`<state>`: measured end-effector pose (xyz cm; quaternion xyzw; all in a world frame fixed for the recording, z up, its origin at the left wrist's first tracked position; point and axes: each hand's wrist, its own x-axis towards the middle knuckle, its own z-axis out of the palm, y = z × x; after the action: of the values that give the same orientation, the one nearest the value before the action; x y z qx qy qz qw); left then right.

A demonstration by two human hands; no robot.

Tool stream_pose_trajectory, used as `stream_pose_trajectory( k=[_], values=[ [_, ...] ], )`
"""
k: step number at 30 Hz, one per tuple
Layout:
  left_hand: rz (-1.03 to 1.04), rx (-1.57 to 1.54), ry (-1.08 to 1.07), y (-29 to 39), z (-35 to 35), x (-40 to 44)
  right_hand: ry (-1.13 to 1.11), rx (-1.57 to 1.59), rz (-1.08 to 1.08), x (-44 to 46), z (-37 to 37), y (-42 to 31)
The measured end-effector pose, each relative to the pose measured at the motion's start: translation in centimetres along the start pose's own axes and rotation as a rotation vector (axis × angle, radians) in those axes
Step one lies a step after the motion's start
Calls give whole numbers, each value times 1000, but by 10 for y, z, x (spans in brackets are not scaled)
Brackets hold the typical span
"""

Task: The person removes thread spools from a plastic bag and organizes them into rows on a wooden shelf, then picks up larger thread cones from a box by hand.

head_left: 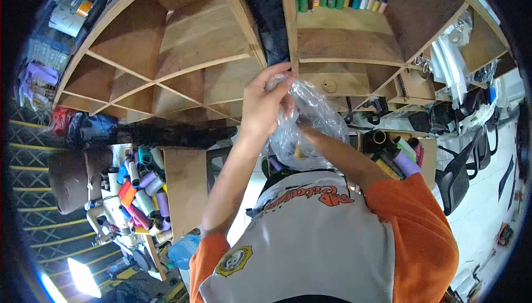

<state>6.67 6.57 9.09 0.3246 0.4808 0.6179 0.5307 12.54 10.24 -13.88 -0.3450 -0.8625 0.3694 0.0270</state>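
A clear plastic bag (316,111) hangs in front of my chest, crumpled and see-through. My left hand (265,100) is raised at its upper left edge, with thumb and fingers closed on the plastic. My right hand (302,129) reaches in from the right at the middle of the bag. Plastic and glare cover its fingers, so I cannot make out their grip or whether the hand is inside the bag or behind it. A small yellowish patch shows low through the plastic, too blurred to name.
Wooden shelving (205,59) spans the far side, with small thread spools (335,0) on its upper right. Large thread cones (144,192) fill a box at left; another box of cones (407,161) stands at right. A black chair (457,178) and a blue water jug (184,252) are nearby.
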Motion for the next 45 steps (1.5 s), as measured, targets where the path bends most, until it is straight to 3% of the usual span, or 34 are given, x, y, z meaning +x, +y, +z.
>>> stream_pose_trajectory(
  k=[14,23,29,32,35,38,40,43,45],
  values=[
    [-84,15,-27,-5,-5,24,-228,55,30,-60,13,7],
    [-135,110,26,-8,-24,49,-209,172,116,-79,-86,-22],
    [-141,103,-51,7,-38,41,-17,-170,-30,-119,-188,-90],
    [-153,52,17,-4,-48,31,23,95,-203,-151,-237,-100],
    [-124,40,-20,-22,-62,23,382,413,-196,-158,-263,-78],
    [-215,6,73,-48,-72,17,720,288,56,-136,-297,-37],
    [-215,1,90,-58,-74,11,808,313,90,-108,-316,-20],
    [-257,-39,116,-79,-85,8,1004,109,-111,-52,-326,16],
    [-289,-40,166,-85,-88,3,1033,30,-39,-17,-329,22]
  ],
)
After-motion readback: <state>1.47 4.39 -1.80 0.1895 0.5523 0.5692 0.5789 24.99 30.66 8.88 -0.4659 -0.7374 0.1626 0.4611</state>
